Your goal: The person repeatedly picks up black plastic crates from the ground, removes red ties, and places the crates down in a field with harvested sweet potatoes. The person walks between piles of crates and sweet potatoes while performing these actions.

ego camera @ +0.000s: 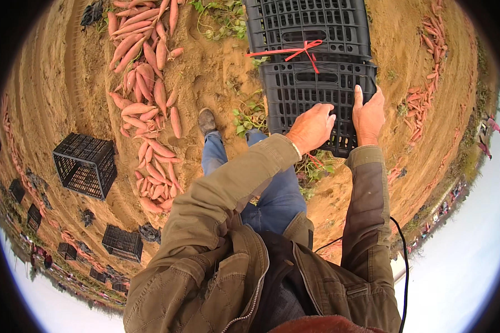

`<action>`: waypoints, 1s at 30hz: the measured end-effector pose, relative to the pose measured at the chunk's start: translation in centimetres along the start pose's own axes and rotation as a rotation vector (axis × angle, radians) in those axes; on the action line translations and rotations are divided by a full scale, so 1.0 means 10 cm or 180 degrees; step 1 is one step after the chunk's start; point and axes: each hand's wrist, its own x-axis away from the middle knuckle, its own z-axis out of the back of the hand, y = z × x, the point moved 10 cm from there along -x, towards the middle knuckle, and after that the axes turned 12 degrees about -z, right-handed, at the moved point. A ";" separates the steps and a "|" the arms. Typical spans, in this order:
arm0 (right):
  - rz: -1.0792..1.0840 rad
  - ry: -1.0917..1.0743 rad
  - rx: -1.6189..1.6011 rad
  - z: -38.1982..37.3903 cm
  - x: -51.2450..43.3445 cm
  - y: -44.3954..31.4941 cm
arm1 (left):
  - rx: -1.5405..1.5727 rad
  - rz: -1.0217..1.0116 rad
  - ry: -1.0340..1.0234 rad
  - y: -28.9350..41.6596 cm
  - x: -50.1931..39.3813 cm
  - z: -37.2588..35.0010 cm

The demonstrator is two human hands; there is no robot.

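Two black plastic crates point(316, 89) stand end to end before me, their slotted sides facing up. A red ribbon point(304, 50) tied in a bow lies across the seam between them. My right hand point(368, 114) grips the near crate's right edge, thumb on the slotted side and fingers around the rim. Lower on the same crate, my left hand point(312, 127) has its fingers bent into the grid; their tips are partly hidden. A second bit of red ribbon point(315, 160) shows below the crate, beside my left sleeve.
A long row of sweet potatoes point(146, 95) lies on the sandy soil to my left. Beyond it sit an open black crate point(84, 164) and another crate point(123, 242). More sweet potatoes point(421, 100) lie at right. Green vines point(250, 114) grow near my feet. A black cable point(406, 266) hangs by my right sleeve.
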 end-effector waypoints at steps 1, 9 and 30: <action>-0.0009 0.0041 -0.0077 -0.02 -0.03 0.06 | -0.0195 0.0138 0.0315 -0.16 -0.06 0.32; 0.0100 0.0259 -0.0075 -0.06 -0.17 0.09 | -0.2406 0.0354 0.0284 -0.49 -0.96 1.17; -0.0059 0.0137 -0.0340 -0.15 -0.24 0.34 | -0.2915 0.0396 -0.2638 -0.96 0.41 0.83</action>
